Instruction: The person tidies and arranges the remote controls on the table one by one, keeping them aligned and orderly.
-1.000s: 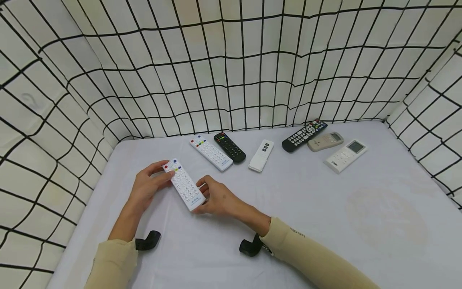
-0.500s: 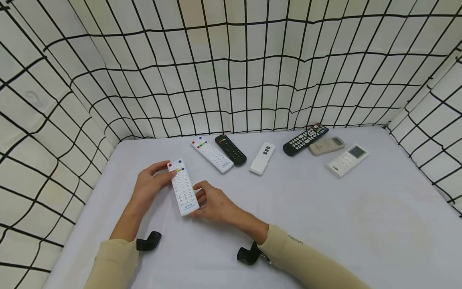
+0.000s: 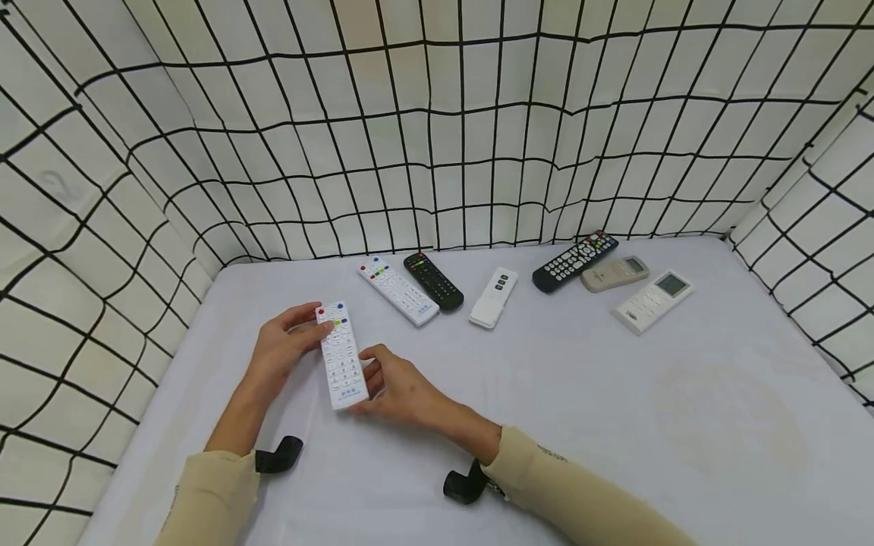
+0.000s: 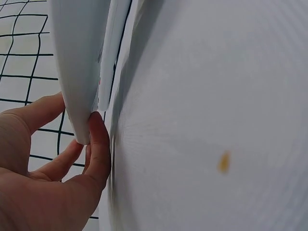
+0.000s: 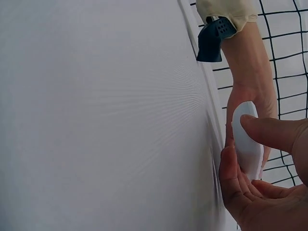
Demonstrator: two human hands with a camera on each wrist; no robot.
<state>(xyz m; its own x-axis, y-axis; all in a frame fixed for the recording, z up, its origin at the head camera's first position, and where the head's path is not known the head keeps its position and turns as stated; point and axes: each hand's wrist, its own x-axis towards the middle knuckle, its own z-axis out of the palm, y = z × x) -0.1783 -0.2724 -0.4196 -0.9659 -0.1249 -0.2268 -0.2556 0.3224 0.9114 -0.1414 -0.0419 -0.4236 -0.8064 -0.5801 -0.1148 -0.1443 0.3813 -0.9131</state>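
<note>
Both hands hold one white remote control (image 3: 344, 356) with red, blue, green and yellow buttons near its top end. My left hand (image 3: 278, 345) pinches the far end, its thumb lying over the upper buttons. At the near end my right hand (image 3: 399, 387) grips the lower right edge. In the left wrist view the remote (image 4: 79, 57) appears edge-on between the left thumb and fingers. Seen from the right wrist, the remote's end (image 5: 248, 144) sits between the right thumb and curled fingers. Its back is hidden in the head view.
Behind lie a second white remote (image 3: 399, 291), a black remote (image 3: 434, 281) and a slim white remote (image 3: 494, 299). Farther right are a larger black remote (image 3: 575, 262), a beige remote (image 3: 615, 274) and a white remote with a screen (image 3: 653, 302). Black-grid netting (image 3: 444, 163) walls the white table (image 3: 546, 425).
The held remote's near end has swung left, so it now stands more upright in the head view. My right hand moved left with it; the left hand keeps its hold.
</note>
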